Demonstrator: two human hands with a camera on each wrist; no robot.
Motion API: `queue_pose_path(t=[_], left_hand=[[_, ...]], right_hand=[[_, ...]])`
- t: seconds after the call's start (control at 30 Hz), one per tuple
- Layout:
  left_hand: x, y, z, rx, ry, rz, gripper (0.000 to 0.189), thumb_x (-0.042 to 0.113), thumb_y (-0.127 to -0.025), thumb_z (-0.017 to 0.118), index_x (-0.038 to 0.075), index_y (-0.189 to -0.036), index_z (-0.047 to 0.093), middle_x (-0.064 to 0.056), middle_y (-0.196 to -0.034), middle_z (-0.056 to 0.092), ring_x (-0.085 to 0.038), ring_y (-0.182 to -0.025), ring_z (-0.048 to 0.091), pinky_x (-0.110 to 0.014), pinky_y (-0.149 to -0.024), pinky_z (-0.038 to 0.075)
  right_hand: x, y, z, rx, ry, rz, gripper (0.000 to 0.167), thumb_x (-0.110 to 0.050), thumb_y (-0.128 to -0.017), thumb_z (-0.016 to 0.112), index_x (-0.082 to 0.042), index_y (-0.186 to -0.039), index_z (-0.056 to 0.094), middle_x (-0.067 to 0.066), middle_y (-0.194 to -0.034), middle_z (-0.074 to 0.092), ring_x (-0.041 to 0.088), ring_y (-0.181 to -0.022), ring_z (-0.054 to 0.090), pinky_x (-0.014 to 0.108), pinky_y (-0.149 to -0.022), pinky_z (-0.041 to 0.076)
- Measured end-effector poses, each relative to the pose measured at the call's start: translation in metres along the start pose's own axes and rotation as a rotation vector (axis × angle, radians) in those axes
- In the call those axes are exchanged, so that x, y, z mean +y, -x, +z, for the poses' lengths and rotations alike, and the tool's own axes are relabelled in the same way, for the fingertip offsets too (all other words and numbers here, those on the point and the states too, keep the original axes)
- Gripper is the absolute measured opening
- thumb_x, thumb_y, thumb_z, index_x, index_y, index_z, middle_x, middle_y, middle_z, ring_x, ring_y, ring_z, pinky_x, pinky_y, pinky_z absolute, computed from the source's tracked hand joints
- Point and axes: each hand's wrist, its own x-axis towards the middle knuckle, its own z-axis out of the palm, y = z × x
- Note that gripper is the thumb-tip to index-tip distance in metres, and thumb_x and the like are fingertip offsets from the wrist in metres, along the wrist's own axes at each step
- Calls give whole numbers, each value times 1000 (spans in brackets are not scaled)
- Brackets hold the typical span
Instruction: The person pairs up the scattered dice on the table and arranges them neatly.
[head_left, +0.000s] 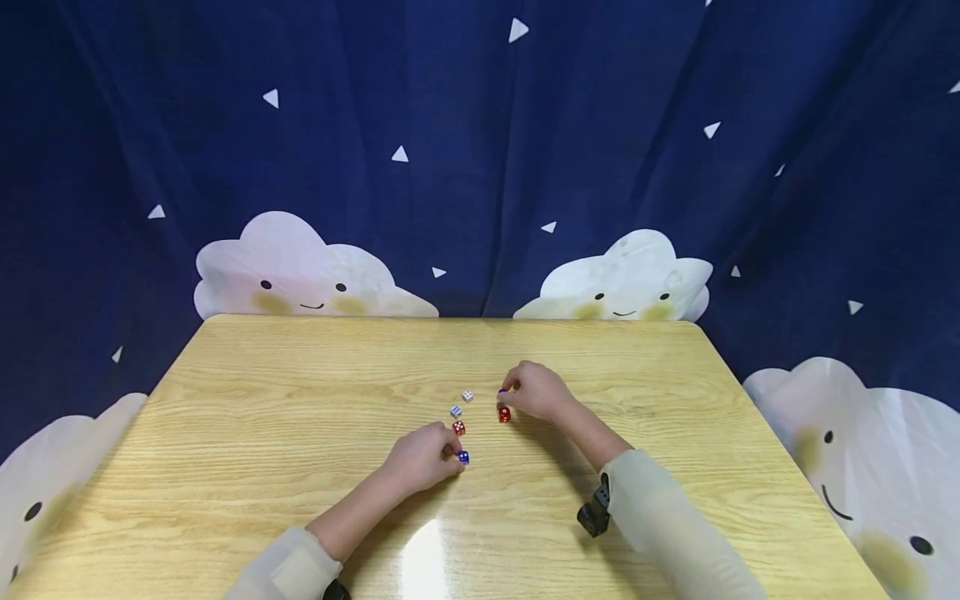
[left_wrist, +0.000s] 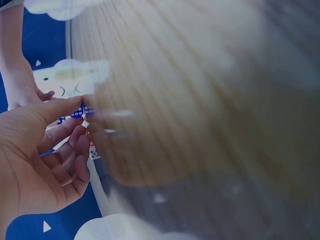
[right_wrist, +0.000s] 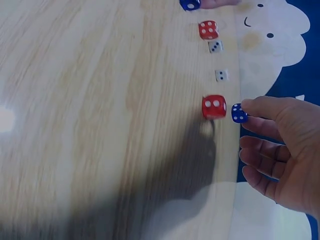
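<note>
My left hand point(head_left: 424, 456) pinches a blue die point(head_left: 463, 457) with white pips between thumb and forefinger; the left wrist view shows that blue die point(left_wrist: 79, 111) at the fingertips. Farther back and to the right, my right hand point(head_left: 537, 390) holds a second blue die point(right_wrist: 239, 113) by thumb and forefinger. A red die point(head_left: 504, 414) lies close in front of the right hand's fingertips. Just beyond the left hand sits another red die point(head_left: 459, 427), followed by a white die point(head_left: 456, 412) and a second white die point(head_left: 468, 396) in a loose curved row.
The dice are on a light wood-grain table point(head_left: 300, 367). A dark blue curtain point(head_left: 465, 100) with white triangles and smiling clouds hangs behind and around it. A black wrist camera point(head_left: 594, 515) hangs from the right cuff.
</note>
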Motion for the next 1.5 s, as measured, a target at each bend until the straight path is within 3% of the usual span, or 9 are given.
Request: queue_pose_path(t=[0.53,0.83,1.5], left_hand=[[0,2,1,-6,9,-12,16,24,-75,76,12,-85,70,3,-79,58,-9,-71,54,-28,-61,46],[1,2,0,15,-15,11,16,23,-74,77,12,-83,70,3,-78,58,-8,-70,54,-27,-60,45],[-4,0,1,14,-6,40,14,22,-75,76,12,-83,70,5,-78,57,-9,-72,55,-25,-63,46]], right_hand=[[17,15,-16,-7,22,-8,17,-27,-80,70,-11,-86,73,0,-81,63,12,-74,56,30,-69,47],[25,25,-23,-23,12,-10,17,-26,-81,70,-10,-86,72,1,-80,62,13,-73,54,30,-68,46],[27,44,-20,-45,1,-57,15,-25,-81,70,-11,-85,71,-1,-77,60,10,-69,52,29,-66,45]])
